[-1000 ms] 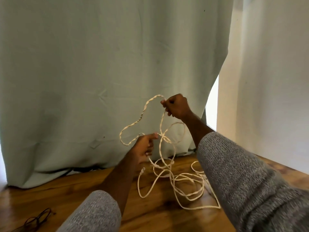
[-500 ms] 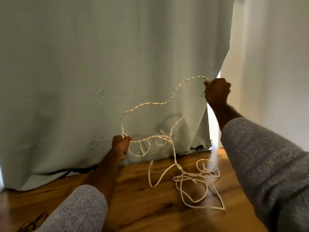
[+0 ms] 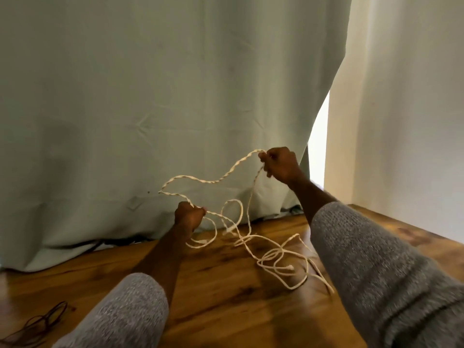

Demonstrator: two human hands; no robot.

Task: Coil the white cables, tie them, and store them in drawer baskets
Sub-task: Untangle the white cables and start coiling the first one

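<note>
Clearly both hands are gripping the white cable (image 3: 221, 178): right hand (image 3: 281, 164) fisting one twisted stretch high, left hand (image 3: 188, 217) clenching it lower, spreading it to free tangles lying below the fingers on the wooden floor (image 3: 226, 297).

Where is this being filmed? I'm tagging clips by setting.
Probably a room in a home. A wooden surface, perhaps a table, meets a pale green curtain with daylight at its edge; eyeglasses lie on it, and both hands work a tangled white cable.
</note>
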